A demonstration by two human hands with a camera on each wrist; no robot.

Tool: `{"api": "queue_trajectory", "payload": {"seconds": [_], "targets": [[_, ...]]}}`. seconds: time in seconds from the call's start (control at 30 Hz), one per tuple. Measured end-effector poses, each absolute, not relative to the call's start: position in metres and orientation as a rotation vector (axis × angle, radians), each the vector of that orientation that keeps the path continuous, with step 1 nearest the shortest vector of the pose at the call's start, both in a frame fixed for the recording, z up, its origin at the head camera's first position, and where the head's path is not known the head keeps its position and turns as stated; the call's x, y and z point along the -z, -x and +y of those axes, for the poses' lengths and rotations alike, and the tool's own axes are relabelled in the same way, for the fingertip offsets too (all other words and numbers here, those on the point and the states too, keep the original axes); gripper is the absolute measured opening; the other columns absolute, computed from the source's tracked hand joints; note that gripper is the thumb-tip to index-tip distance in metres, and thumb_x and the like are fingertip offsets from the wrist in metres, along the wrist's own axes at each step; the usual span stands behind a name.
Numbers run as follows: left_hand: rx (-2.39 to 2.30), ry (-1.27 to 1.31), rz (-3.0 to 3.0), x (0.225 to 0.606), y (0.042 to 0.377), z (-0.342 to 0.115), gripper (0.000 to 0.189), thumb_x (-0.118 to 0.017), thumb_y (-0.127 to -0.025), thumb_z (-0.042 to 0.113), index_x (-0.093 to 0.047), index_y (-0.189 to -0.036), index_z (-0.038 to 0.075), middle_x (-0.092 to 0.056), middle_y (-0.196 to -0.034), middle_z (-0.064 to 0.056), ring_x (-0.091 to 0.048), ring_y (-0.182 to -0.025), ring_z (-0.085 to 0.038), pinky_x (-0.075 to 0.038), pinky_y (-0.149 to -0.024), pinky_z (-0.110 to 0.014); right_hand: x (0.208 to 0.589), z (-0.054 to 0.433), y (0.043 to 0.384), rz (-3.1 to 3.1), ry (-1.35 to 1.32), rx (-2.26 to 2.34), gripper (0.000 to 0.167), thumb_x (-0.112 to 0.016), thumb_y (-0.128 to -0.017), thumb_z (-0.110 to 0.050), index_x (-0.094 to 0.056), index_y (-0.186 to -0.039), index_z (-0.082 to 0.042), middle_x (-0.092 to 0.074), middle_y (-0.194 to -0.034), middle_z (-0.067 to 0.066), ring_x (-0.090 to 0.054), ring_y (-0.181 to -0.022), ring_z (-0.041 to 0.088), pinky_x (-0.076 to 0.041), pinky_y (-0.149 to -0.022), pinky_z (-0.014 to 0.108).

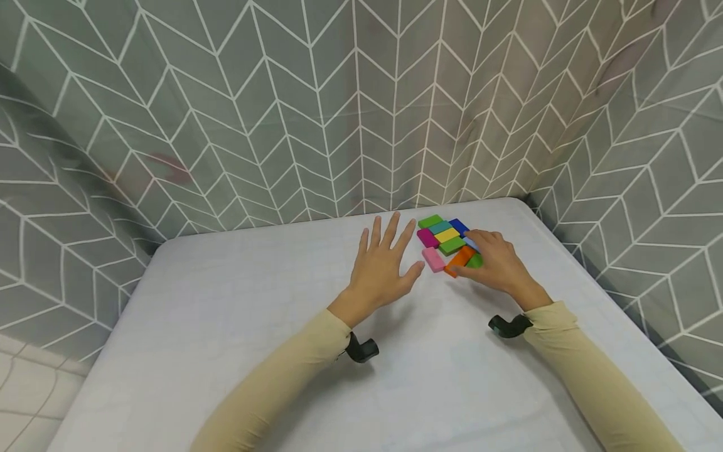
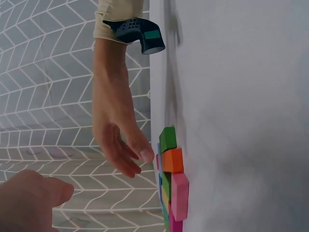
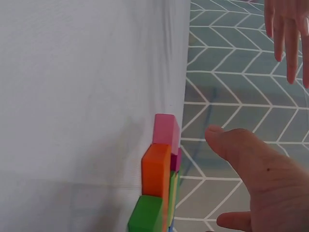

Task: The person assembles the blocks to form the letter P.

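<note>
Across a white counter [image 1: 226,326], a person's left hand [image 1: 377,273] hovers, fingers spread and released; beside it, the right hand [image 1: 499,263], fingers loosely bent, also released, hangs over colorful blocks [image 1: 447,235] near the far edge, before a grey curtain [image 1: 339,113].

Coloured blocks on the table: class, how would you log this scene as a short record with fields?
Blocks: several colours, grouped on the table
Pink block: beside the orange block
Left hand: fingers spread, left of the group
Right hand: over the group's right side, partly hiding blocks
Backdrop: grey curtain, white zigzag lines
</note>
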State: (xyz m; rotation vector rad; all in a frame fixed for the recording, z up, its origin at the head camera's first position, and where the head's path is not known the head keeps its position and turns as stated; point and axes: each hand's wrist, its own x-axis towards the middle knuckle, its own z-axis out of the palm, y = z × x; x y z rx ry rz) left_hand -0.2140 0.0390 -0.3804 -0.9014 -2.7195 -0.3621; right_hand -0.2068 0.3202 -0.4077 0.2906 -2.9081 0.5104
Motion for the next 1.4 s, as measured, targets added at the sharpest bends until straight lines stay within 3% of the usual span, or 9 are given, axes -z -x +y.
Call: {"api": "queue_trajectory", "payload": {"seconds": [0.57, 0.73, 0.97, 1.4], "targets": [[0.281, 1.012, -2.823, 0.409, 0.22, 0.095, 0.081, -0.045, -0.104, 0.061, -0.017, -0.169, 0.021, -0.011, -0.173, -0.009, -0.007, -0.157, -0.04, -0.008, -0.124, -0.056, 0.425, 0.322, 0.214, -2.943, -0.269, -0.486, 0.089, -0.086, -0.084, -0.045, -0.051, -0.144, 0.009, -0.053, -0.14, 0.033, -0.04, -0.126, 0.052, -0.033, -0.102, 0.075], [0.309, 1.022, -2.838, 0.417, 0.222, 0.101, 0.076, -0.046, -0.105, 0.056, -0.02, -0.168, 0.021, -0.014, -0.173, -0.007, -0.015, -0.154, -0.044, -0.015, -0.123, -0.056, 0.428, 0.321, 0.215, -2.971, -0.248, -0.494, 0.085, -0.085, -0.084, -0.042, -0.052, -0.144, 0.009, -0.051, -0.14, 0.034, -0.04, -0.126, 0.051, -0.033, -0.101, 0.075], [0.299, 1.015, -2.803, 0.424, 0.222, 0.105, 0.065, -0.044, -0.109, 0.042, -0.026, -0.167, 0.019, -0.023, -0.171, -0.009, -0.025, -0.151, -0.045, -0.025, -0.12, -0.057, 0.43, 0.319, 0.218, -3.003, -0.201, -0.44, 0.088, -0.084, -0.084, -0.049, -0.053, -0.144, 0.009, -0.049, -0.141, 0.035, -0.038, -0.129, 0.053, -0.033, -0.102, 0.076], [0.307, 1.016, -2.808, 0.424, 0.221, 0.103, 0.065, -0.045, -0.109, 0.043, -0.027, -0.167, 0.021, -0.021, -0.171, -0.009, -0.019, -0.154, -0.043, -0.018, -0.122, -0.058, 0.425, 0.32, 0.221, -2.997, -0.199, -0.466, 0.086, -0.086, -0.083, -0.046, -0.055, -0.14, 0.01, -0.056, -0.136, 0.032, -0.039, -0.13, 0.053, -0.032, -0.099, 0.074]]}}
